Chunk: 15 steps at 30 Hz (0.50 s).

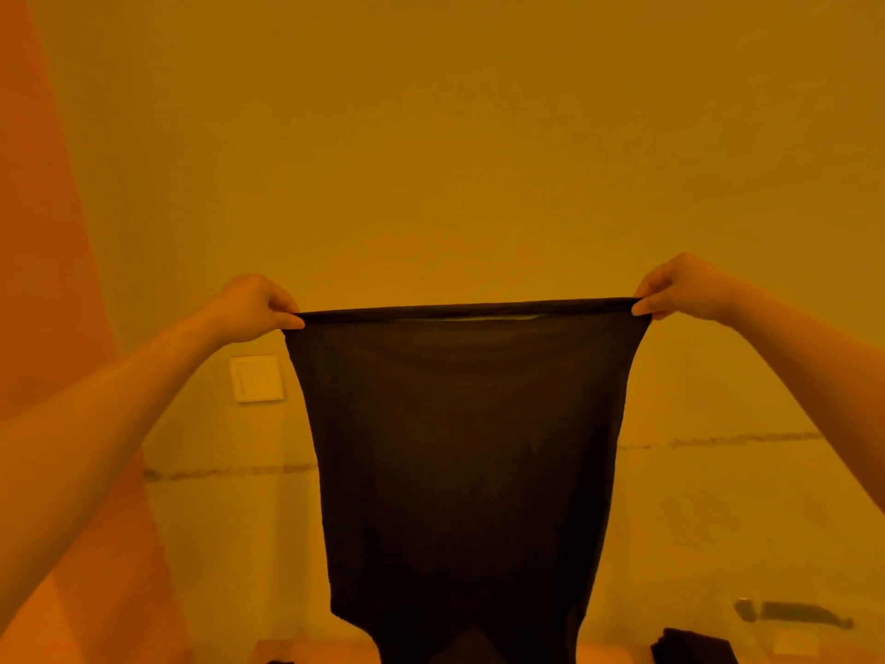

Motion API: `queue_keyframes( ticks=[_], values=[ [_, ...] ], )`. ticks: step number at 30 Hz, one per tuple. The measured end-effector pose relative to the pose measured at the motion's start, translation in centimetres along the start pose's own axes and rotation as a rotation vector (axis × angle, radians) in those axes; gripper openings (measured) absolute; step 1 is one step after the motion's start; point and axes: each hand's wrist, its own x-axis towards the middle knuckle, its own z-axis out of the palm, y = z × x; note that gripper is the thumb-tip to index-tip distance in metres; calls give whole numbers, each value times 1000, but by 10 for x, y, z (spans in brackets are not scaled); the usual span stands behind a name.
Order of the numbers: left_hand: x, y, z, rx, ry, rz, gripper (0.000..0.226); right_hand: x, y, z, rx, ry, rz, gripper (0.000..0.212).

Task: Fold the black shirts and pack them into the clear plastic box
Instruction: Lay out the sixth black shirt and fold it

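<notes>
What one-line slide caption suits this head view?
Left hand and right hand pinch a black shirt stretched taut, hanging before the wall.

A room in a home.
Plain wall [455, 136] with a light switch [256, 378], and dark folded clothes [692, 646] lying below at the lower right.

We see a dim scene under a heavy orange-yellow cast, soft even light, faint shadows, slight overall softness, wide-angle bending at our edges, no glare.
</notes>
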Motion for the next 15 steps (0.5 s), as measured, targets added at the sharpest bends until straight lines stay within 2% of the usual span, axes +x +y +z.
queue_keyframes(
  ticks=[3,9,12,15],
  values=[
    [0,-3,1,-1,-12,8,24,2,3,-2,-7,4,-2,12],
    [4,2,9,211,-200,15,28,3,5,-2,-57,-5,-38,11],
    [8,2,16,183,-183,-21,26,7,11,0,-92,-35,-51,19],
    [12,2,25,126,-109,-58,26,12,19,1,-146,-57,-2,8]
  ],
)
